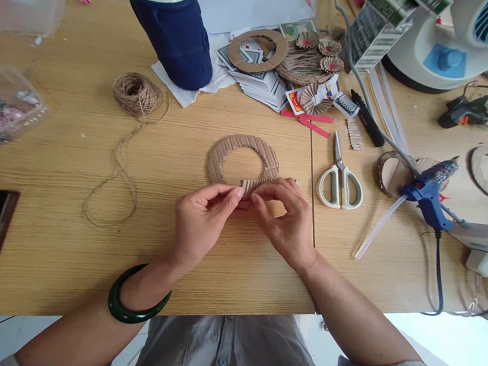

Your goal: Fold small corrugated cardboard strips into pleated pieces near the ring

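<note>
Between my two hands is a narrow strip of corrugated cardboard (250, 187), its ridges showing. My left hand (204, 216) pinches the strip's left part between thumb and forefinger. From the other side my right hand (282, 216) grips it the same way, and a bit of the strip pokes out past the right knuckles. Just beyond lies a flat corrugated cardboard ring (221, 153), its near edge partly hidden by the strip and my fingers. White-handled scissors (341, 181) rest to the right of my right hand, points away from me.
A ball of twine (136, 93) trails a loose loop on the left. Behind stand a dark blue bottle (174, 39) and a card stack (259, 86) under another cardboard ring (277, 39). A blue glue gun (429, 190) with its cord and a fan (441, 41) occupy the right.
</note>
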